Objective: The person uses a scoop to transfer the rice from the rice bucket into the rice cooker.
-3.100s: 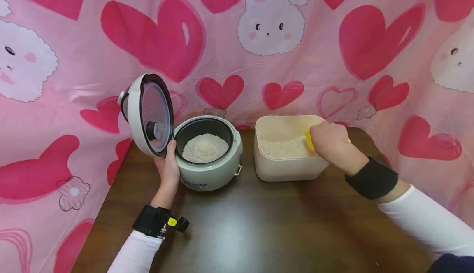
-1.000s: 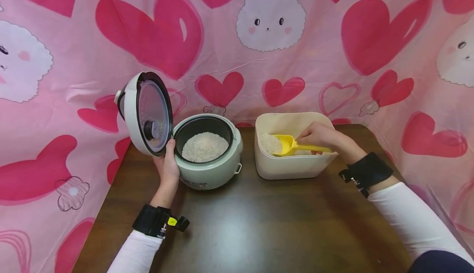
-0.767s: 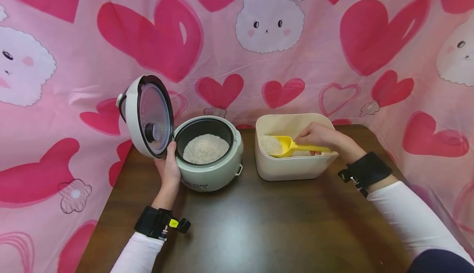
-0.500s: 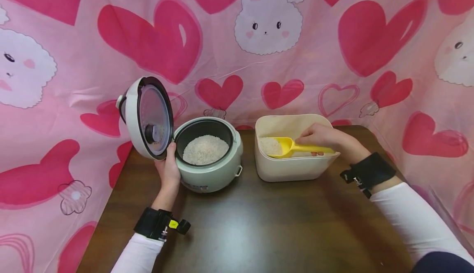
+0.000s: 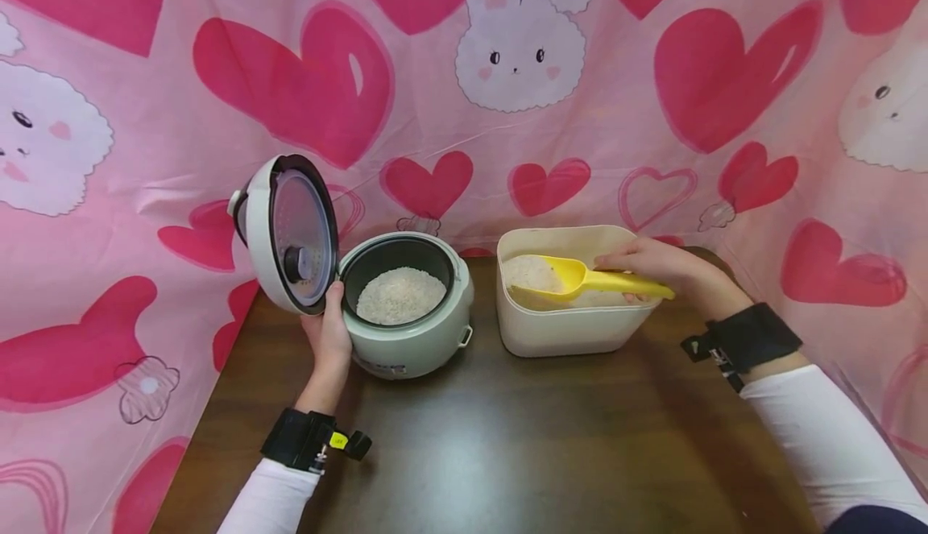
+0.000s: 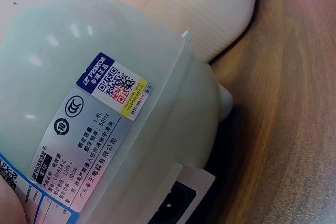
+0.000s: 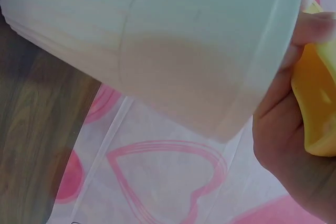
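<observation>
Your right hand (image 5: pixel 645 262), fingers clamped round the yellow scoop (image 5: pixel 574 279) — rice (image 5: pixel 532 273) in it, within the cream bin (image 5: pixel 573 336) near the far edge of the surface (image 5: pixel 471 453), your left hand (image 5: pixel 332 337) touching the rice cooker (image 5: pixel 416 350), finger spread hidden.

Pink cloth backdrop (image 5: pixel 428 127) with red hearts (image 5: pixel 322 99) and white rabbits (image 5: pixel 518 79); brown wood-grain table (image 5: pixel 580 429), pale glare (image 5: pixel 451 453) on surface

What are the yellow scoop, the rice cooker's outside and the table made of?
Yellow scoop: probably plastic, smooth and evenly coloured.
Rice cooker, outside: glossy plastic or painted metal; bright highlights show on it.
Table: maybe wood or wood-look, with brown grain and a soft sheen.
</observation>
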The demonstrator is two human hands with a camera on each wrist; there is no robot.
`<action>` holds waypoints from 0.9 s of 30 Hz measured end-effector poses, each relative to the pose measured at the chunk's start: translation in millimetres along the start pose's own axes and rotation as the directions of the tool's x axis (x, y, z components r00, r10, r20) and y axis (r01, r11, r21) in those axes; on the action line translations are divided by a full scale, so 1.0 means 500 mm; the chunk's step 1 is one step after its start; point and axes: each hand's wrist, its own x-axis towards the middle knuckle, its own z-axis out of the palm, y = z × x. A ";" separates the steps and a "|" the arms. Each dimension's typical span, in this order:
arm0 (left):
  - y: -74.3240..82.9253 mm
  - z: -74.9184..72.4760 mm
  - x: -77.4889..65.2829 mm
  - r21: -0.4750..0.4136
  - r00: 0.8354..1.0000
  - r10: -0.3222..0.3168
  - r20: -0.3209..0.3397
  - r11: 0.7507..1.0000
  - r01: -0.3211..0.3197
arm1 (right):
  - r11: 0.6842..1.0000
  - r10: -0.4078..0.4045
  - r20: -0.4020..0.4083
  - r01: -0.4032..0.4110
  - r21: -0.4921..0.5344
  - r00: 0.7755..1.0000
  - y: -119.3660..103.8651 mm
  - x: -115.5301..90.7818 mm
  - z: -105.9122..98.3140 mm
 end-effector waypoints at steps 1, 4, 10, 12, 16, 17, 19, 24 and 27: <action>-0.001 -0.001 0.000 0.004 1.000 -0.003 0.000 1.000 0.003 | 1.000 0.002 -0.004 -0.002 0.006 1.000 0.001 -0.004 -0.002; -0.004 -0.003 -0.001 0.005 1.000 -0.001 0.001 1.000 0.001 | 1.000 0.013 -0.006 -0.013 0.023 1.000 0.005 -0.013 -0.005; -0.006 -0.005 -0.001 0.011 1.000 0.000 0.000 1.000 0.000 | 0.999 0.029 -0.046 -0.028 0.031 0.999 0.020 -0.028 -0.015; -0.006 -0.005 -0.001 0.012 1.000 0.000 -0.002 1.000 0.000 | 0.998 0.025 -0.050 -0.022 0.060 0.998 0.025 -0.032 -0.018; -0.002 -0.005 -0.001 0.014 1.000 -0.001 -0.005 1.000 0.001 | 0.993 0.005 -0.043 0.001 0.122 0.999 0.035 -0.041 -0.024; -0.001 -0.004 -0.001 0.013 1.000 0.002 -0.004 1.000 -0.002 | 0.991 0.003 -0.041 0.003 0.133 0.999 0.038 -0.043 -0.025; 0.002 -0.004 -0.002 0.014 1.000 0.005 0.000 1.000 -0.005 | 0.988 0.003 -0.038 0.003 0.158 0.999 0.042 -0.046 -0.028; 0.005 -0.003 -0.002 0.013 1.000 0.001 0.010 1.000 -0.001 | 0.977 0.020 -0.036 -0.012 0.213 0.999 0.048 -0.052 -0.029; 0.003 -0.002 -0.001 0.010 1.000 -0.010 0.012 1.000 0.009 | 0.973 0.027 -0.036 -0.018 0.230 0.999 0.048 -0.053 -0.028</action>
